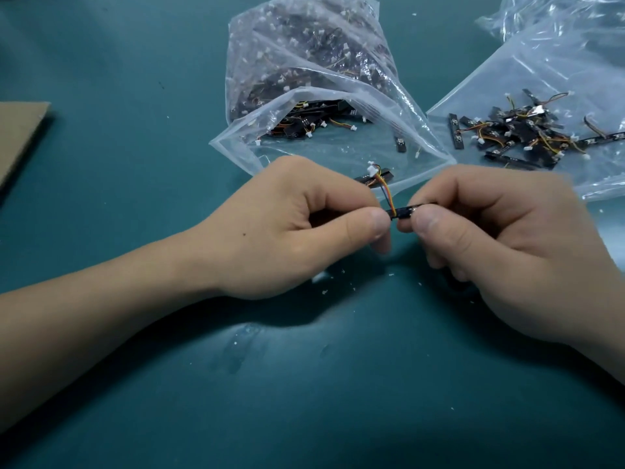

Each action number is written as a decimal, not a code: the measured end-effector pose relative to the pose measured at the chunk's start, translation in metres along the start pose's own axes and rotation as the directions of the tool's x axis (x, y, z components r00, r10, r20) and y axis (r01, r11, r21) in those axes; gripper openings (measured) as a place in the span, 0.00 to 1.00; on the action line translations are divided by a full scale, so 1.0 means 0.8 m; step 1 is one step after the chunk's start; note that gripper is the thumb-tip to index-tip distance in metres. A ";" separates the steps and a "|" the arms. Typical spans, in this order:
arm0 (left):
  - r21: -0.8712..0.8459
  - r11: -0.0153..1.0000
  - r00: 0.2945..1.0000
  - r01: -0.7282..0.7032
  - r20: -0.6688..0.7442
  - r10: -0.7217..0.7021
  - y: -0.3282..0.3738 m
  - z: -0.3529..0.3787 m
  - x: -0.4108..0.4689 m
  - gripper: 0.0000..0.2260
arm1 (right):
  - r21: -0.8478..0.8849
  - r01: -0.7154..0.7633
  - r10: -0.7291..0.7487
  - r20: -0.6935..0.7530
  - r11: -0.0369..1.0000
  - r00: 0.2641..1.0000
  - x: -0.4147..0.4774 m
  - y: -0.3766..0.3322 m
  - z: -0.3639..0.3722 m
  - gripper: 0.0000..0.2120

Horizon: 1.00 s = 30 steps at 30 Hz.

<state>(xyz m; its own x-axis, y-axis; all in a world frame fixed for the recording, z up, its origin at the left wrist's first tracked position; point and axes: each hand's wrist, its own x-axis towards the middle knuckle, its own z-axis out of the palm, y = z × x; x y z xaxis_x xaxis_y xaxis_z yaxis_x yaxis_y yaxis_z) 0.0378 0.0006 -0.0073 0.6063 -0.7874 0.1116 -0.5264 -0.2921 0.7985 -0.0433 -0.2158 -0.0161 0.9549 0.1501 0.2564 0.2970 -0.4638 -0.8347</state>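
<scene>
Pinching a small black circuit strip (pixel 407 211) between them, the left hand (pixel 297 228) and the right hand (pixel 507 248) meet just below the centre of the frame, above the teal tabletop (pixel 304 401). Each grip is pressed together on the strip: the left thumb and curled fingers hold its left end, and the right thumb and forefinger hold its right end, so only a short middle stretch shows. A bundle of coloured wires (pixel 386 191) rises from the strip's left end, up and to the left, to a white connector (pixel 371 169).

Just behind the hands, at upper centre, an open clear plastic bag (pixel 321 79) lies with its mouth towards them, packed with many more dark strips and white plugs. One loose strip (pixel 400 143) sits alone near the bag's mouth. At the upper right, a second clear bag (pixel 548 76) lies flat with a pile of wired strips (pixel 517 133) on top of it. A piece of brown cardboard (pixel 20 137) lies at the left edge. Small white scraps (pixel 319 276) are scattered on the tabletop below the hands.
</scene>
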 end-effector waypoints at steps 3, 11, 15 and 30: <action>0.003 1.000 1.000 -0.008 0.009 0.008 0.002 0.001 -0.001 0.11 | -0.032 -0.008 0.011 0.104 0.999 0.995 0.001 -0.001 -0.002 0.12; 0.010 1.000 0.999 -0.029 0.018 0.029 0.006 0.000 -0.001 0.11 | -0.043 0.002 0.002 0.100 0.999 0.995 0.001 0.000 -0.002 0.12; 0.077 0.996 0.999 -0.036 -0.013 0.037 0.007 0.004 0.000 0.11 | -0.031 -0.003 0.006 0.096 1.000 0.995 0.001 -0.001 -0.001 0.12; 0.060 0.998 1.000 -0.029 -0.001 0.029 0.007 0.003 -0.001 0.11 | -0.117 0.020 -0.008 0.107 0.993 0.994 0.001 -0.005 -0.001 0.11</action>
<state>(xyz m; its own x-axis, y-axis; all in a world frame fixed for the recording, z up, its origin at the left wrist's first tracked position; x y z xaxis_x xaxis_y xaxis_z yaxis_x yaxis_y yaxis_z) 0.0331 -0.0019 -0.0044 0.5913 -0.7950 0.1358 -0.5790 -0.3012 0.7577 -0.0434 -0.2143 -0.0123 0.9465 0.2458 0.2092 0.3149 -0.5598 -0.7664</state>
